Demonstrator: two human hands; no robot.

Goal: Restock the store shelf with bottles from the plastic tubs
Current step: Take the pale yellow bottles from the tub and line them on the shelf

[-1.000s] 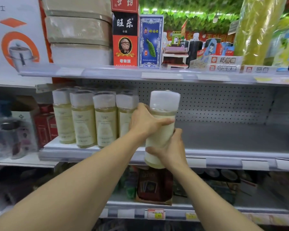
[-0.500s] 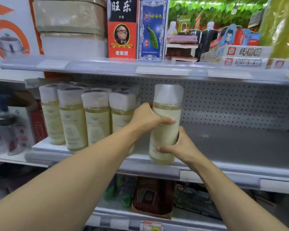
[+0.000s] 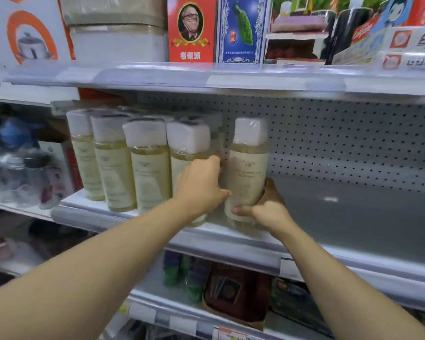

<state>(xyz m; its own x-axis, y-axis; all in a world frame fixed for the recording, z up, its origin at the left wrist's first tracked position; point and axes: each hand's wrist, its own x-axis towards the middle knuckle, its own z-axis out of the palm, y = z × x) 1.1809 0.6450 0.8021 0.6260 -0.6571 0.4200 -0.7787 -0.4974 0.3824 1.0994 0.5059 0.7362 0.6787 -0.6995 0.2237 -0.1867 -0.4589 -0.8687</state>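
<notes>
A pale yellow bottle (image 3: 247, 168) with a frosted white cap stands upright on the grey middle shelf (image 3: 341, 224), just inside its front edge. My left hand (image 3: 201, 185) grips its left side, wedged between it and the neighbouring bottle. My right hand (image 3: 265, 207) curls round its lower right, thumb across the base. A row of several like bottles (image 3: 147, 165) fills the shelf to the left, close against the held one. No plastic tub is in view.
The shelf right of the held bottle is bare grey metal with a pegboard back (image 3: 353, 143). The upper shelf (image 3: 206, 77) carries boxes and card packs close overhead. Jars (image 3: 22, 173) stand at the left; the lower shelf (image 3: 231, 298) holds packets.
The bottle has gone from held in front of the shelf edge to standing on the shelf beside the row. Both hands moved in with it and still hold it.
</notes>
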